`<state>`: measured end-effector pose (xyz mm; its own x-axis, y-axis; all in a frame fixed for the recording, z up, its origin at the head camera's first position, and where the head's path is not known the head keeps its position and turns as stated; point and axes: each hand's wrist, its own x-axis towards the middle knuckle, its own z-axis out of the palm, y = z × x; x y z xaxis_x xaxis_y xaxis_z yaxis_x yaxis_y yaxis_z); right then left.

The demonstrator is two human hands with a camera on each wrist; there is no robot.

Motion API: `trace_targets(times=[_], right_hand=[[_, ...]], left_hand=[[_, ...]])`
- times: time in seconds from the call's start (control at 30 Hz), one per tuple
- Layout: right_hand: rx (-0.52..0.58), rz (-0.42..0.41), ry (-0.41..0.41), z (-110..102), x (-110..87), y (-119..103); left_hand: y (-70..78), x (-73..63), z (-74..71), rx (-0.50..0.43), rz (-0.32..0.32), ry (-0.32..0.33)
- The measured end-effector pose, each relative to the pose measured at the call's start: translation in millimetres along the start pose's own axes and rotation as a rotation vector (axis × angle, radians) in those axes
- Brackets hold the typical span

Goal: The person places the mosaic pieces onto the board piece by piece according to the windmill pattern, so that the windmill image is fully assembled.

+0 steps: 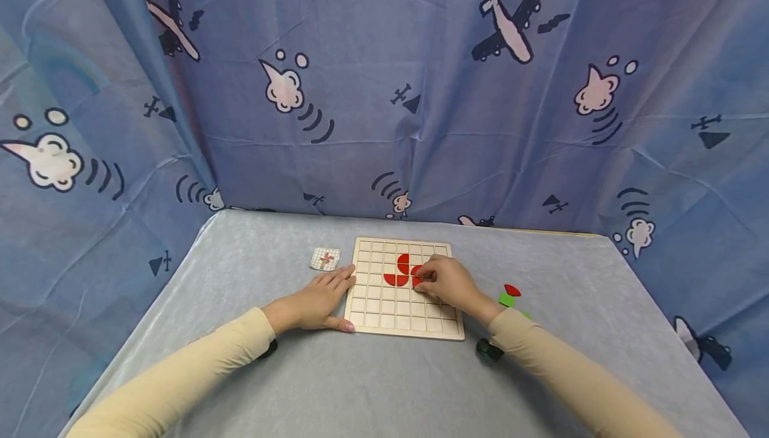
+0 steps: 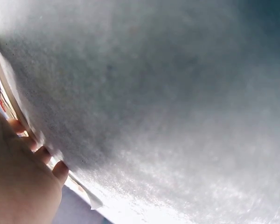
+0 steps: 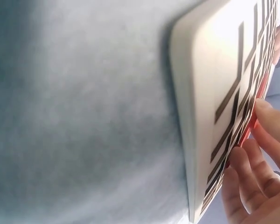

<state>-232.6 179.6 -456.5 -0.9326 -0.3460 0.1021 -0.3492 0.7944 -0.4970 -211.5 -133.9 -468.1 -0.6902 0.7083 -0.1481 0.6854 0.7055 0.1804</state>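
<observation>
A square wooden grid board [image 1: 372, 321] lies flat on the table. My left hand [image 1: 318, 299] rests along its left edge, fingertips at the upper side and thumb at the lower corner. On the grid, two red quarter-round pieces show plainly: an upper piece [image 1: 403, 264] and a lower left piece [image 1: 396, 280]. My right hand [image 1: 447, 282] pinches another red piece [image 1: 416, 281] between thumb and fingers, low over the grid and just right of those two. In the right wrist view, the fingertips [image 3: 262, 105] are right at the red piece on the board's surface.
A small card [image 1: 326, 259] with a printed grid and coloured pattern lies left of the board. Beyond the right wrist are a loose red piece [image 1: 513, 290] and a green piece [image 1: 506, 300], with more green partly hidden by the sleeve. A patterned blue curtain [image 1: 360, 157] surrounds the table.
</observation>
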Motion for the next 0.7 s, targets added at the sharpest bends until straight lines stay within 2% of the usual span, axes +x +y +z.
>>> trace_targets(times=[0.7], right_hand=[[0.000, 0.009, -0.007, 3.5, 3.7, -0.8]], left_hand=[[-2.3, -1.0, 0.7, -0.023, -0.007, -0.009]])
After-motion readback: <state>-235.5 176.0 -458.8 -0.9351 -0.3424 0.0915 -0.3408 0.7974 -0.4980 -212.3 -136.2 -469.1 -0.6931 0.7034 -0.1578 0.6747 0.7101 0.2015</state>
